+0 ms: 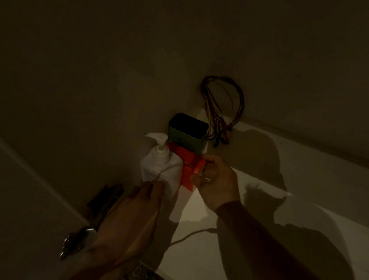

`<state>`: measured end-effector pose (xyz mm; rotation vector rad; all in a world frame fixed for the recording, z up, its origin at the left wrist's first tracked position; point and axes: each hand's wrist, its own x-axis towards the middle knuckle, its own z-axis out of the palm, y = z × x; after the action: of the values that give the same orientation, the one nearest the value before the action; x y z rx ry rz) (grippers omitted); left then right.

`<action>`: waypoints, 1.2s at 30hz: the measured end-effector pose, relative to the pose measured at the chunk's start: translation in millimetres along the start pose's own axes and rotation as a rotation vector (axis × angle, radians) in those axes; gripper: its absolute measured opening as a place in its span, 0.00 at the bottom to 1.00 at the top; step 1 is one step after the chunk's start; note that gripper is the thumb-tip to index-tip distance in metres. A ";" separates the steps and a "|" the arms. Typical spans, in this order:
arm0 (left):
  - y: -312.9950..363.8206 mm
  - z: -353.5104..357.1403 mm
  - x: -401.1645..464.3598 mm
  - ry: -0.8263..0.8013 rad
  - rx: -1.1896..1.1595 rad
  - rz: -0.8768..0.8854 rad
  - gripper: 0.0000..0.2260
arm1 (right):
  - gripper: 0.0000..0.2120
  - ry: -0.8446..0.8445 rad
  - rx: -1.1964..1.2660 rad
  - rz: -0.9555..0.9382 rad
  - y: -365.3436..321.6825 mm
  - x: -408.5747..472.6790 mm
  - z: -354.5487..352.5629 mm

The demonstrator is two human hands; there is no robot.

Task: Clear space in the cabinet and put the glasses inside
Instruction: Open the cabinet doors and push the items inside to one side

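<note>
I look into a dim white cabinet shelf (306,204). My right hand (215,180) grips an orange-red box (188,164) that stands against a white pump bottle (161,166) near the back corner. My left hand (146,194) is closed on a thin pale cord (165,170) that runs across the bottle; more pale cord (191,234) lies on the shelf lower down. Behind the box stands a dark green tin (187,132). No glasses are in view.
A bundle of coloured wires (223,112) hangs from the back wall down to the shelf. Dark-handled cutlery (93,216) lies at the shelf's left edge beside the side wall. Patterned items (144,276) show at the bottom edge. Bare shelf stretches to the right.
</note>
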<state>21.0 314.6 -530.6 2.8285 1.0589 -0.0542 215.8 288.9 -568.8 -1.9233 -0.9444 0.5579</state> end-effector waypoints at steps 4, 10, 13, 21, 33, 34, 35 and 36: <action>-1.5 0.4 1.4 0.049 0.136 -0.041 0.32 | 0.22 -0.006 0.032 0.007 3.5 3.2 4.1; 1.4 -10.2 2.4 0.105 0.270 -0.043 0.26 | 0.24 -0.097 0.121 0.056 -4.4 2.8 5.2; 2.1 -12.4 4.0 0.108 0.313 -0.101 0.24 | 0.23 -0.122 0.153 0.048 -7.3 -1.4 2.5; 0.2 -1.6 4.2 0.150 0.349 -0.112 0.23 | 0.27 -0.089 0.190 0.067 -2.1 -9.1 -6.3; 100.2 5.0 -4.1 -0.076 -0.029 0.159 0.40 | 0.33 -0.107 -0.694 0.045 80.5 -58.1 -78.3; 112.0 10.7 0.1 -0.127 -0.068 0.148 0.42 | 0.33 -0.089 -0.738 0.055 86.8 -65.7 -87.7; 123.0 17.7 5.6 -0.152 -0.094 0.141 0.43 | 0.33 -0.080 -0.773 0.067 91.9 -72.6 -97.8; 132.8 24.1 11.6 -0.157 -0.106 0.140 0.43 | 0.33 -0.085 -0.794 0.087 97.2 -78.8 -107.4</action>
<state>117.1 219.8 -542.1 2.7421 0.8047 -0.1967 280.2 140.2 -598.8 -2.6669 -1.2627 0.3305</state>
